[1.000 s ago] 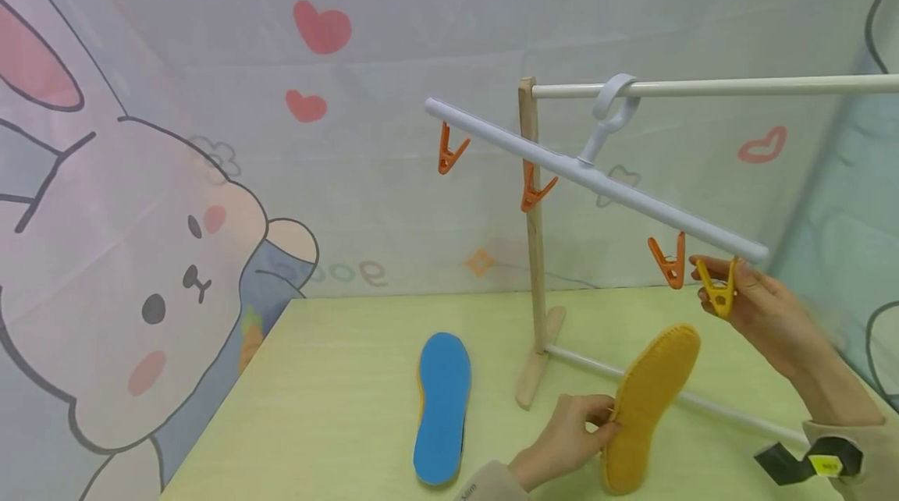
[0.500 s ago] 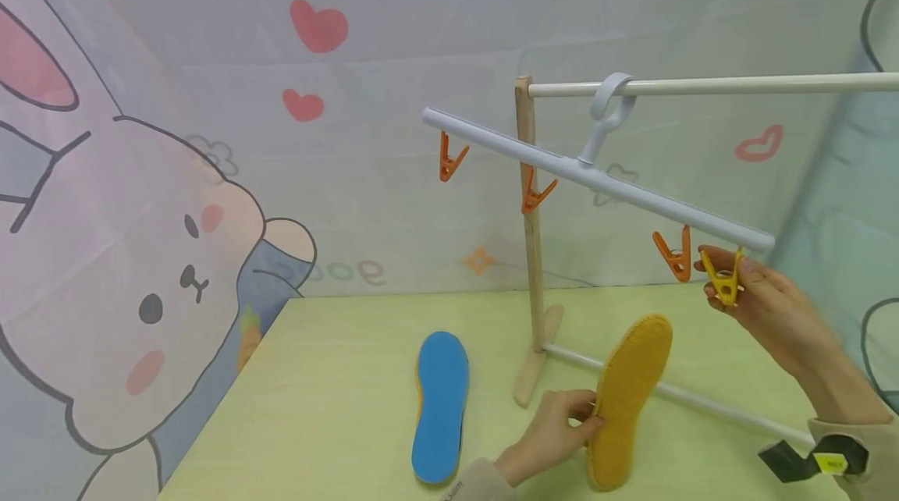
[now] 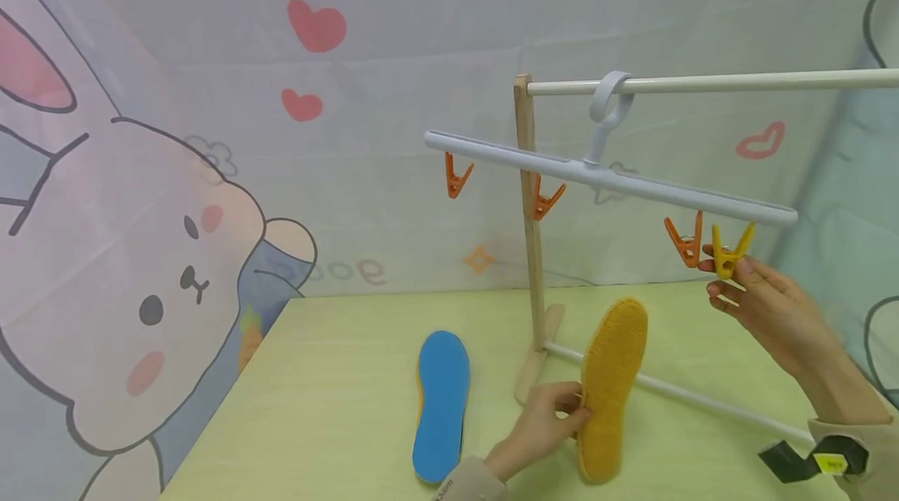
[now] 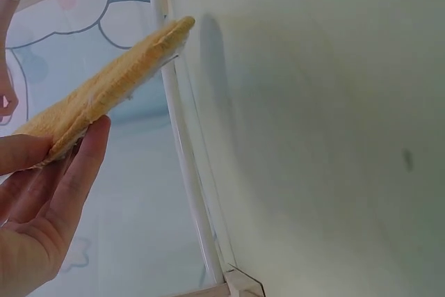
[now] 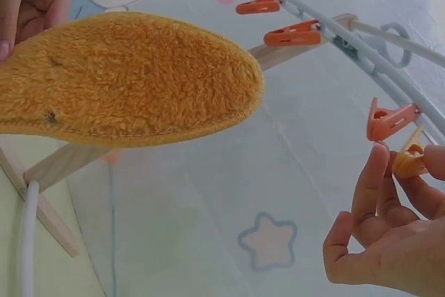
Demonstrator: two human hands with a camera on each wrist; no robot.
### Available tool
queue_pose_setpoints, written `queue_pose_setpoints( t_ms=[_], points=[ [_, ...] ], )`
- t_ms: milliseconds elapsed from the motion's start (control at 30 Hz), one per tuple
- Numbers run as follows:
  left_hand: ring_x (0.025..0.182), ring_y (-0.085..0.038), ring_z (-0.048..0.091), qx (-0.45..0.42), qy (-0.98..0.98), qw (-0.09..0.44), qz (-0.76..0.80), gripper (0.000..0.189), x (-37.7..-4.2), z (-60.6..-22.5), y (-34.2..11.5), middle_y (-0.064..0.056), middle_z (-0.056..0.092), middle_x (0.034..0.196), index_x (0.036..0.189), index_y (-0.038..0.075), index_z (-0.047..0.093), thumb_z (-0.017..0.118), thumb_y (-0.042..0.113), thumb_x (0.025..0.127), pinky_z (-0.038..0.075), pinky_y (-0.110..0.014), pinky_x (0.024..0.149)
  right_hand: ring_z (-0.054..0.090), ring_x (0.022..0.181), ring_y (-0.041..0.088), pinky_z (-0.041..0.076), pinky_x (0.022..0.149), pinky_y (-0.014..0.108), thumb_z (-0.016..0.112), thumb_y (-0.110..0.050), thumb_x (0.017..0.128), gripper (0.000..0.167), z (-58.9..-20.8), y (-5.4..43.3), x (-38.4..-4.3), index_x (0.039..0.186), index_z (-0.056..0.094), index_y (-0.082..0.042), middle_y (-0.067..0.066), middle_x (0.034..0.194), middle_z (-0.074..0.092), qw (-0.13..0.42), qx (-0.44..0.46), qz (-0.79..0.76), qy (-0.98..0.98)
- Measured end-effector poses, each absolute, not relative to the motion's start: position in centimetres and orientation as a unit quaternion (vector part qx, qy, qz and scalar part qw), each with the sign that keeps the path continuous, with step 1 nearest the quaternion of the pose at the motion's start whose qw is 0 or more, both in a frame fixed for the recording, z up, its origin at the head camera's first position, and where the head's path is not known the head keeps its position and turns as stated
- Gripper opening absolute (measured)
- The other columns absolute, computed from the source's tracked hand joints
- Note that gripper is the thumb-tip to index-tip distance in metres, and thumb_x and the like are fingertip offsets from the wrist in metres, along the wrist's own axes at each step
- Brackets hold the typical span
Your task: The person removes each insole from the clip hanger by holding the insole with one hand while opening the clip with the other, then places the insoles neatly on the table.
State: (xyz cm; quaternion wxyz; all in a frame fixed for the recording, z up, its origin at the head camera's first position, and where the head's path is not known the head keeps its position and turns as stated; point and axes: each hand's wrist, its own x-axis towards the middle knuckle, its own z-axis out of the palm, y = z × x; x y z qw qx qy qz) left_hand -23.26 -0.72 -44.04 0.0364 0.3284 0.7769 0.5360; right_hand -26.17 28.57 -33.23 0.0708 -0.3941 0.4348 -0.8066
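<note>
A fuzzy yellow insole stands nearly upright above the table, its edge pinched between the thumb and fingers of my left hand. The left wrist view shows it edge-on, with a pale underside. My right hand holds a yellow clip between thumb and fingers, under the right end of a white hanger. Beside this clip hangs an orange clip, close to my right fingertips. The insole's fuzzy face fills the upper left of the right wrist view. It is apart from the yellow clip.
The hanger hooks over the white rail of a rack with a wooden post. Two more orange clips hang from its left half. A blue-faced insole lies on the pale green table, left of the rack.
The hanger's right end has risen and its left end dropped, so it tilts less. My left hand has carried the yellow insole left and slightly up. My right hand still holds the yellow clip.
</note>
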Motion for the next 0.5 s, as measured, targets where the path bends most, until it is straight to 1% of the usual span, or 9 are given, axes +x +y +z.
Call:
queue_pose_setpoints(
  t_ms=[33,100,167,233,300,500],
  points=[
    [0.072,-0.003,0.062,0.338,0.778,0.027,0.529,0.018,-23.3,-44.1,-0.8,-0.018,0.067,0.088,0.101,-0.004,0.059,0.055,0.003,0.085,0.049,-0.013,0.054,0.057,0.096,0.018,0.045,0.084,0.027,0.007,-0.003,0.096,0.046,-33.3,28.6,-26.2,0.124,0.043,0.002,0.007,0.117,0.054,0.069,-0.395,-0.807,0.434],
    [0.071,0.0,0.06,0.337,0.776,0.027,0.533,0.018,-23.5,-44.0,-0.9,-0.019,0.067,0.088,0.101,-0.005,0.059,0.055,0.003,0.085,0.05,-0.013,0.054,0.057,0.097,0.017,0.045,0.084,0.027,0.006,-0.003,0.096,0.046,-33.3,28.7,-26.2,0.127,0.04,0.002,0.007,0.12,0.052,0.064,-0.398,-0.804,0.438],
    [0.072,0.0,0.06,0.328,0.773,0.031,0.542,0.018,-23.5,-43.9,-1.0,-0.02,0.067,0.089,0.101,-0.004,0.059,0.055,0.003,0.085,0.05,-0.014,0.054,0.056,0.097,0.017,0.045,0.083,0.027,0.007,-0.002,0.096,0.046,-33.3,28.7,-26.2,0.13,0.039,0.002,0.007,0.123,0.051,0.057,-0.399,-0.8,0.444],
    [0.074,-0.003,0.061,0.318,0.774,0.033,0.546,0.018,-23.6,-43.9,-1.1,-0.019,0.067,0.091,0.101,-0.003,0.059,0.056,0.003,0.085,0.05,-0.015,0.055,0.056,0.096,0.017,0.045,0.083,0.026,0.008,-0.002,0.096,0.046,-33.4,28.8,-26.2,0.131,0.037,0.002,0.007,0.124,0.05,0.047,-0.398,-0.796,0.454],
    [0.077,-0.007,0.063,0.293,0.772,0.048,0.561,0.018,-23.6,-43.9,-1.2,-0.02,0.067,0.093,0.102,-0.002,0.06,0.056,0.003,0.085,0.051,-0.015,0.055,0.055,0.096,0.016,0.045,0.083,0.026,0.008,-0.002,0.096,0.045,-33.4,28.8,-26.2,0.134,0.034,0.002,0.006,0.125,0.049,0.041,-0.398,-0.792,0.462],
    [0.079,-0.023,0.065,0.274,0.774,0.045,0.569,0.018,-23.4,-43.4,-2.0,-0.023,0.066,0.094,0.101,-0.004,0.06,0.056,-0.002,0.084,0.051,-0.018,0.054,0.055,0.097,0.016,0.045,0.084,0.025,0.008,-0.002,0.096,0.045,-33.4,29.0,-26.1,0.136,0.03,0.003,0.007,0.124,0.05,0.043,-0.403,-0.791,0.459]
  ],
)
